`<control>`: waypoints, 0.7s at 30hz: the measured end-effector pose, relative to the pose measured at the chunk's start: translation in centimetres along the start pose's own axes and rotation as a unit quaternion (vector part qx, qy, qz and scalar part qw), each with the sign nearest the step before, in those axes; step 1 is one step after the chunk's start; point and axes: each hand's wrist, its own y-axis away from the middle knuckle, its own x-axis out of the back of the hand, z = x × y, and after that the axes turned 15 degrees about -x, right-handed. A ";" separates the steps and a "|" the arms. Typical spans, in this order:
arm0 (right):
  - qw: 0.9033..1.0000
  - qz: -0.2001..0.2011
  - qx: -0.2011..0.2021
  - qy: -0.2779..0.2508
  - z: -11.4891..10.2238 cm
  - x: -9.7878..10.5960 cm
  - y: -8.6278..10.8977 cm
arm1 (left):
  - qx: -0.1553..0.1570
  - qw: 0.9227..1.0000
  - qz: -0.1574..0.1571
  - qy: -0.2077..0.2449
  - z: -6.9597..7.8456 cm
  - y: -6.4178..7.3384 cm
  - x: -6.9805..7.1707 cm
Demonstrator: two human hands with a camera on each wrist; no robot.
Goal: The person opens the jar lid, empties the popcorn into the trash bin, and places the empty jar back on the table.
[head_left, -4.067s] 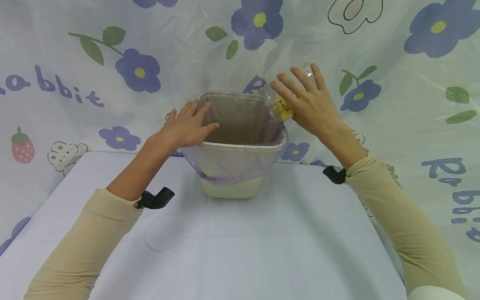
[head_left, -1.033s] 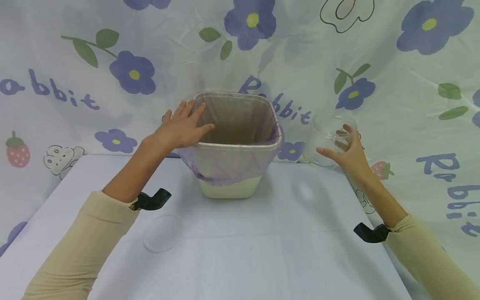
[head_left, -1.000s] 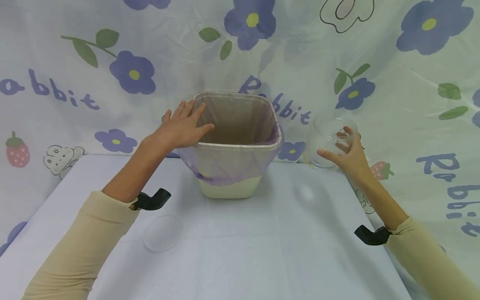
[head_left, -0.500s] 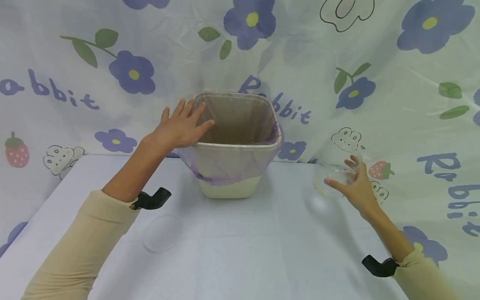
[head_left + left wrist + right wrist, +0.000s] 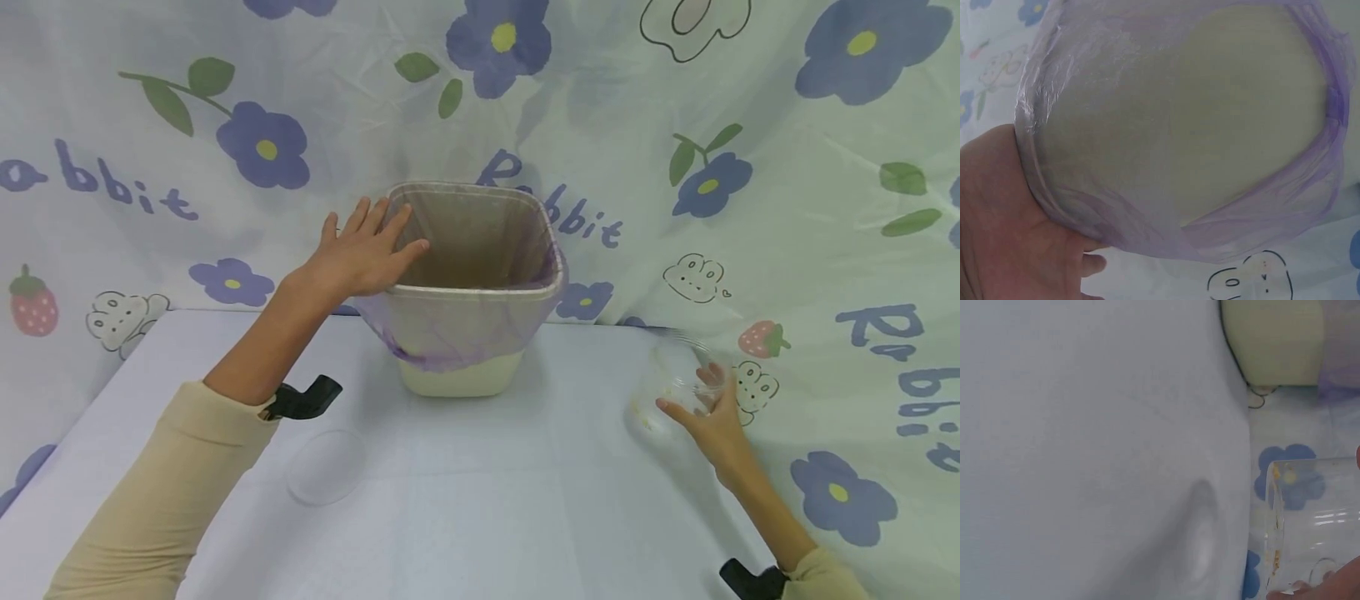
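A cream trash bin (image 5: pixel 457 333) stands at the back of the table, lined with a thin purple plastic bag (image 5: pixel 1254 194) folded over its rim. My left hand (image 5: pixel 356 258) rests on the bin's left rim, fingers spread and straight. On the far right, my right hand (image 5: pixel 716 425) grips a clear plastic jar (image 5: pixel 678 375) by its side, thumb and fingers around it. Small yellow bits (image 5: pixel 1277 559) cling inside the jar near its bottom; otherwise it looks see-through. A clear round lid (image 5: pixel 326 468) lies flat on the table, left of the middle.
A white cloth covers the table (image 5: pixel 480 517). Behind it hangs a curtain (image 5: pixel 360 100) printed with blue flowers, rabbits and strawberries. The jar is held near the table's right back edge.
My right hand has carried the jar from the bin's right rim out to the right and down toward the table. The jar's yellow contents are now just small bits. My left hand stays put.
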 end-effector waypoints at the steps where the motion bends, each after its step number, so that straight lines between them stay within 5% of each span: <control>1: 1.000 0.000 -0.002 -0.004 0.5 -0.1 0.0 | 0.000 1.000 0.000 0.000 0.0 0.0 0.0; 11: 1.000 -0.001 -0.009 -0.011 4.7 -1.0 0.3 | 0.002 1.000 -0.001 -0.001 0.0 -0.2 -0.1; 21: 0.999 -0.023 -0.023 -0.006 6.4 -0.4 1.7 | -0.003 1.000 -0.004 0.003 -0.1 -0.1 -0.1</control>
